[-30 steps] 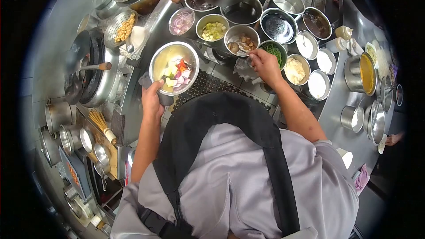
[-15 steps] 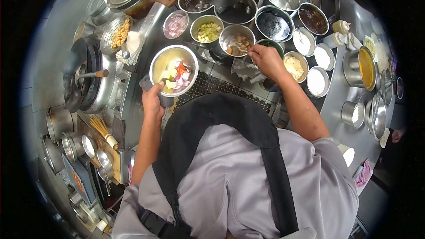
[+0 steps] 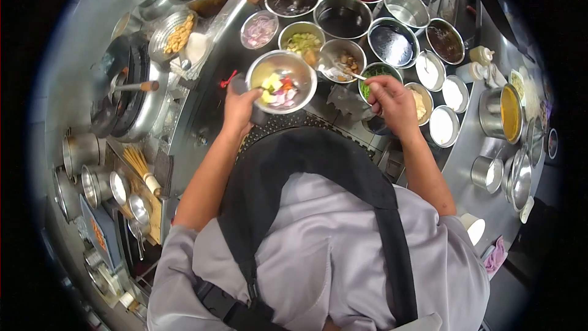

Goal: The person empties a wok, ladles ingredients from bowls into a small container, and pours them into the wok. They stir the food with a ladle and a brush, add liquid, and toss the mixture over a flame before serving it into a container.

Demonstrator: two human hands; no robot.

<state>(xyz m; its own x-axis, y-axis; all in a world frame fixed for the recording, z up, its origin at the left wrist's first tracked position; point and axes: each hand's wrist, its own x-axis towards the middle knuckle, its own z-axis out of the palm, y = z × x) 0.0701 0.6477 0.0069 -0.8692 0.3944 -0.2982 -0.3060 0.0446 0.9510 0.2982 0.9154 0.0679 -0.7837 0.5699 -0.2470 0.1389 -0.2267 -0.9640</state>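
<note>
My left hand (image 3: 239,109) grips the near-left rim of a steel mixing bowl (image 3: 302,72), thumb over the edge. Cut vegetables (image 3: 282,93) in white, purple, red and pale green lie in it. A dark cloth (image 3: 237,84) is bunched by that hand. My right hand (image 3: 394,104) pinches the pale handle of a spoon (image 3: 354,75), which slants over a container of brown pieces (image 3: 361,55). The spoon's far end is blurred. Chopped greens (image 3: 365,90) sit in a container under my right hand, partly covered by it.
Pots of dark liquid (image 3: 343,17) stand at the back. Sliced onion (image 3: 260,29) and green pieces (image 3: 302,43) fill containers beyond the bowl. White-filled containers (image 3: 444,125) are on the right. At left are a wok (image 3: 110,107) and a strainer of nuts (image 3: 179,34).
The mixing bowl has moved right in view, up to the ingredient containers. My right hand has shifted right and down, and the spoon's handle now shows in its fingers.
</note>
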